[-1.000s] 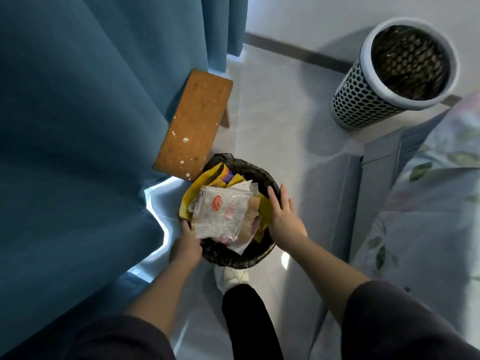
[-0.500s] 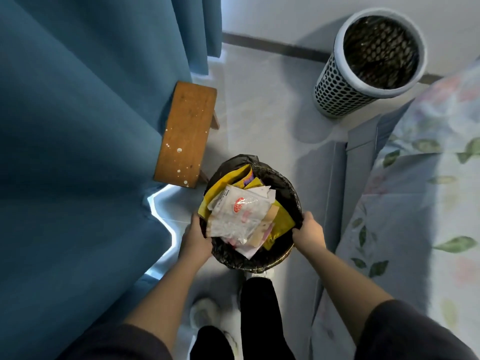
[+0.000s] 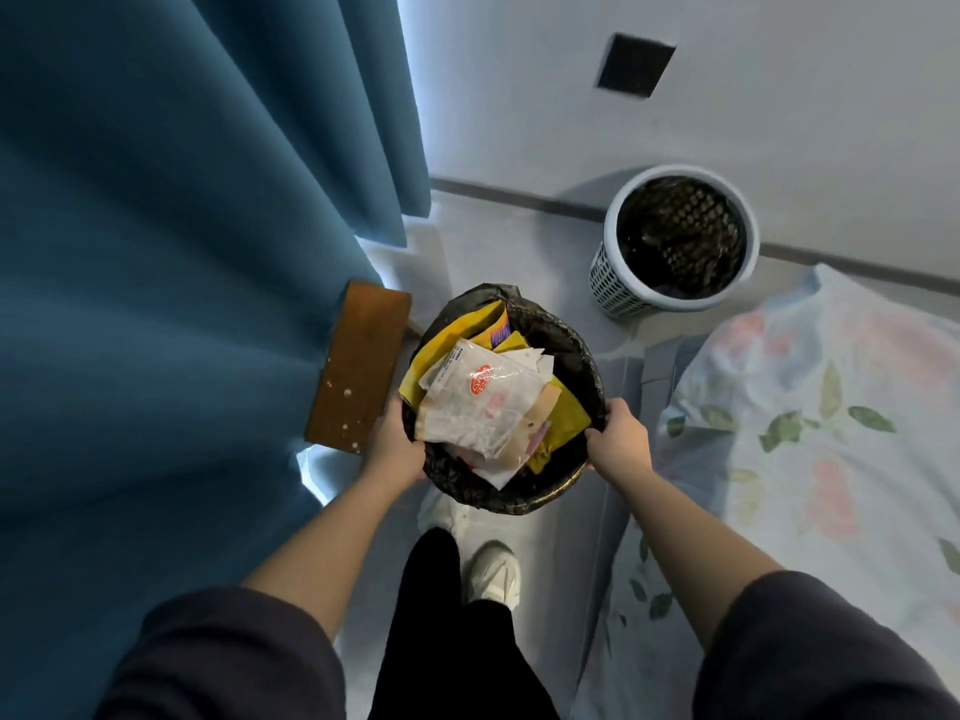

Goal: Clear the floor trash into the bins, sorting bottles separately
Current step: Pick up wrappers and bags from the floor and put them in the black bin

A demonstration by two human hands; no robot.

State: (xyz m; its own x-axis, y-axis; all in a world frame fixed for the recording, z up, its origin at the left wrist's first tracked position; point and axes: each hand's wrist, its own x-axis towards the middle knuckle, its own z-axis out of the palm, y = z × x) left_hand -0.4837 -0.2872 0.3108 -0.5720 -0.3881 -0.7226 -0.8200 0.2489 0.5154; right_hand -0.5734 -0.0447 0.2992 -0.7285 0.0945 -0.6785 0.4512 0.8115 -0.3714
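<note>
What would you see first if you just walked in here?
The black-lined bin in the middle, stuffed with wrappers, gripped at its rim by the left hand and right hand. Then the big blue curtain filling the left side, and a white perforated bin by the far wall.

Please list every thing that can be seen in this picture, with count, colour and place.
curtain: one, blue, left side.
stool: one, brown, beside the curtain.
black bin: one, black, centre, between both hands.
wrappers: several, yellow, clear, white, inside the black bin.
white basket: one, white with dark liner, by the wall.
wall plate: one, black, top.
bed cover: one, pale floral, right side.
shoes: two, white, floor below the bin.
left hand: one, grips the bin's left side.
right hand: one, grips the bin's right rim.
</note>
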